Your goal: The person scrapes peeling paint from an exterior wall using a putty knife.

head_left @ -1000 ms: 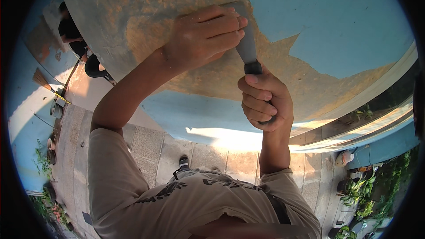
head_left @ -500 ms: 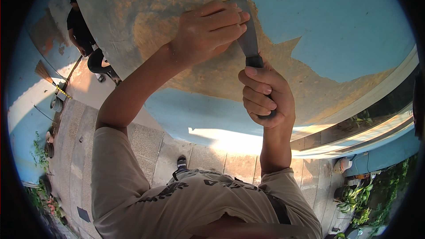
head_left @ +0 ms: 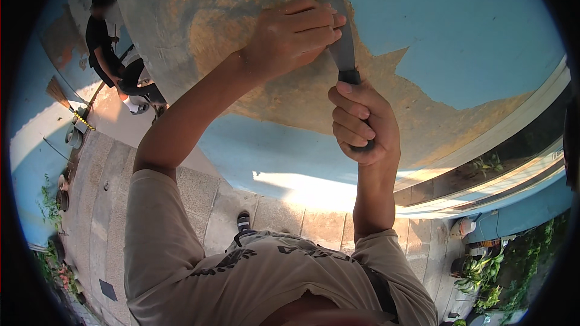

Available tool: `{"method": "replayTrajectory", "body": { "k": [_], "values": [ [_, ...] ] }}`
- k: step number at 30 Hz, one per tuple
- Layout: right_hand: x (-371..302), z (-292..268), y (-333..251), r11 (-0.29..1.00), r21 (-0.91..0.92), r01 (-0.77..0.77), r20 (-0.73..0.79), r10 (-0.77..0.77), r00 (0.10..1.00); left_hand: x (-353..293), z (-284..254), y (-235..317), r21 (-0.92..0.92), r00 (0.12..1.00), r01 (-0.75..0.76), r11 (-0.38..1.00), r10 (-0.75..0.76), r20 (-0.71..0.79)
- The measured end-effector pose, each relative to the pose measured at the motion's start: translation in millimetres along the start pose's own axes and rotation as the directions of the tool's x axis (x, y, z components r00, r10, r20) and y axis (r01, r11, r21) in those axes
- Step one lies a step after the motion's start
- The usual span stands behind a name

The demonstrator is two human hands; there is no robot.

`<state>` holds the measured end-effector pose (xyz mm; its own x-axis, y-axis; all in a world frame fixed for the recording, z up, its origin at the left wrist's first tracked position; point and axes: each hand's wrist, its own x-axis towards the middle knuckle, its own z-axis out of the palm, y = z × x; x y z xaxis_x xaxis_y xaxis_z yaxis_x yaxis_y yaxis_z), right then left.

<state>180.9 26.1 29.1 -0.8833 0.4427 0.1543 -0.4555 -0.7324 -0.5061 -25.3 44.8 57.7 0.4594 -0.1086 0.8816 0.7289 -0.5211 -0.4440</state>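
Observation:
My right hand (head_left: 367, 122) is closed round the black handle of a scraper (head_left: 345, 51), its grey metal blade pointing up. The fingers of my left hand (head_left: 296, 31) are bent over the blade, their tips at its right side; my left thumb is hidden. The blade lies against a blue painted wall (head_left: 447, 30), at the ragged edge of a bare brown-grey patch (head_left: 284, 99) where the paint is gone. The blade's upper edge shows just beyond my left fingertips.
At the far left a person (head_left: 112, 54) in dark clothes sits by the wall. A broom (head_left: 57, 92) leans near there. A window ledge (head_left: 483, 139) curves along the right. Potted plants (head_left: 483, 271) stand at the lower right, and paving (head_left: 121, 205) runs below.
The view has shifted slightly, so more of the seated person shows at the left. Both my hands keep their hold on the scraper, with its blade at nearly the same spot on the wall.

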Motion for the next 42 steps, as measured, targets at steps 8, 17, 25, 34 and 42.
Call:
{"method": "replayTrajectory", "body": {
  "k": [8,17,25,34,42],
  "values": [
    [4.9,10.5,1.7,1.000,0.017,0.012,0.040,-0.013,0.999,8.0,-2.3,-7.8,-0.036,1.000,0.013,0.999,-0.014,-0.024],
    [7.0,4.4,4.4,0.999,-0.032,0.039,0.036,-0.038,0.999,4.7,-2.7,-3.4,-0.041,1.000,-0.002,0.999,0.001,-0.010],
    [4.6,5.4,5.1,0.998,-0.059,0.021,0.025,-0.020,0.999,6.0,-9.3,-6.1,-0.028,1.000,-0.001,1.000,0.002,0.017],
    [5.6,-2.2,3.3,1.000,-0.002,0.000,0.040,0.000,0.999,-3.9,-4.2,-3.6,-0.097,1.000,0.012,0.995,-0.010,0.020],
    [8.0,-0.8,2.1,1.000,0.008,0.027,0.044,-0.028,0.999,0.9,-0.8,-8.0,-0.072,1.000,-0.027,0.997,0.028,0.012]
  ]
}}
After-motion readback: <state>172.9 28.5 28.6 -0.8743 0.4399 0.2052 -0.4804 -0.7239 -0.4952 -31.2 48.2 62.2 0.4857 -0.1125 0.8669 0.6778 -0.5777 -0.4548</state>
